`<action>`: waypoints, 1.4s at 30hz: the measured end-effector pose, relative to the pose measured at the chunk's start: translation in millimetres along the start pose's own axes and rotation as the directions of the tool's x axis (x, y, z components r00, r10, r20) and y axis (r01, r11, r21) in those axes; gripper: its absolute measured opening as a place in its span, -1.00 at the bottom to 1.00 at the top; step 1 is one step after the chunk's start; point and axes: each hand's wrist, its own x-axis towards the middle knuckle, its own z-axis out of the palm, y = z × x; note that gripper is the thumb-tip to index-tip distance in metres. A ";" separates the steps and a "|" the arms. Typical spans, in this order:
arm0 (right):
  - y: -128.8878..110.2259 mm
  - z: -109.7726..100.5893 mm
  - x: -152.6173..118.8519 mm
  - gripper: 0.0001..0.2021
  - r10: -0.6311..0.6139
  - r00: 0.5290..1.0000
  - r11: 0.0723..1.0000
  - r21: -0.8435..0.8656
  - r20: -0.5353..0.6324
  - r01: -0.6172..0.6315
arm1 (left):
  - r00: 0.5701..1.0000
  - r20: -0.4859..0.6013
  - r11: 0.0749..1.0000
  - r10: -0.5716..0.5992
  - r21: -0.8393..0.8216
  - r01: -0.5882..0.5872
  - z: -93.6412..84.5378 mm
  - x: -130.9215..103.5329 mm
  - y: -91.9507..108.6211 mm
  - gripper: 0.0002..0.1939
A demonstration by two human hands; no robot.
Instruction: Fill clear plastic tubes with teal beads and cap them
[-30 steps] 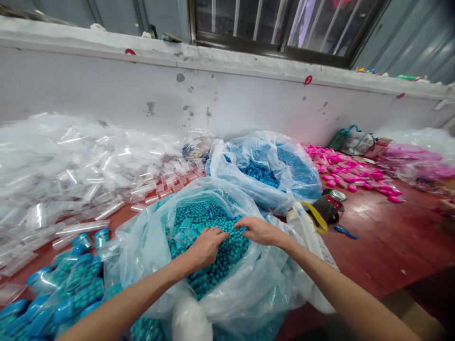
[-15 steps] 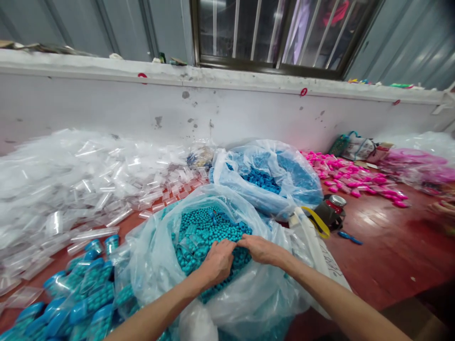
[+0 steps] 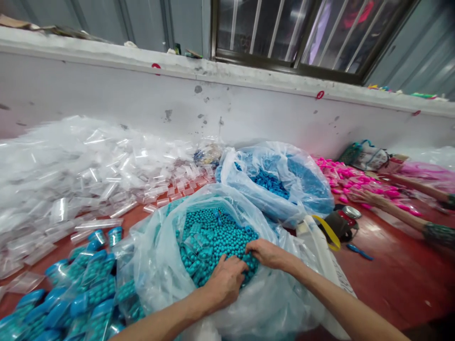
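Note:
A large clear plastic bag [image 3: 159, 255] stands open in front of me, full of teal beads [image 3: 213, 220]. My left hand [image 3: 227, 279] lies over the beads near the bag's front edge, its fingers curled down among them; whatever it might hold is hidden. Just right of it, my right hand [image 3: 266, 253] has bent fingers at the right side of the beads, their tips partly out of sight. A small gap separates the two hands. Several filled tubes with blue caps [image 3: 95, 284] lie left of the bag.
Clear empty tubes [image 3: 106, 170] are heaped at the left. Behind the bag sits another bag with blue pieces [image 3: 270, 184]. Pink pieces [image 3: 341, 175], a dark flask with a red band [image 3: 346, 220] and a blue tool [image 3: 359, 252] lie right. Another person's arms [image 3: 401, 213] reach in there.
My hands have moved apart from where they touched, the left one lower. The view has shifted, and another person's arms now reach over the pink pieces.

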 end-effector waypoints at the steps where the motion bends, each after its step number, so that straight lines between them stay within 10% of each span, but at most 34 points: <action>1: 0.8 -0.8 1.0 -0.66 0.025 1.000 1.000 -0.005 -0.004 -0.025 | 0.999 -0.030 0.999 -0.013 -0.046 0.012 -2.1 2.2 -0.6 -0.73; 20: -15.2 -14.8 6.5 -0.66 0.225 0.974 0.928 -0.296 -0.038 -0.226 | 0.981 -0.132 0.975 -0.144 -0.186 0.119 -29.9 40.7 -14.5 -0.68; 29: -11.8 -25.5 11.8 -0.72 0.281 0.924 0.920 0.346 -0.259 -0.182 | 0.980 -0.041 0.827 -0.194 -0.544 0.141 -30.3 61.4 -20.3 -0.80; 37: -24.3 -14.3 37.4 -0.69 0.212 0.968 0.658 0.752 -0.132 -0.042 | 0.947 0.161 0.585 -0.277 -0.754 0.299 -46.9 52.2 -44.8 -0.84; 42: -33.9 -25.1 60.1 -0.82 0.144 0.982 0.679 0.709 0.123 -0.188 | 0.943 0.168 0.567 -0.288 -0.764 0.309 -62.2 39.1 -57.8 -0.91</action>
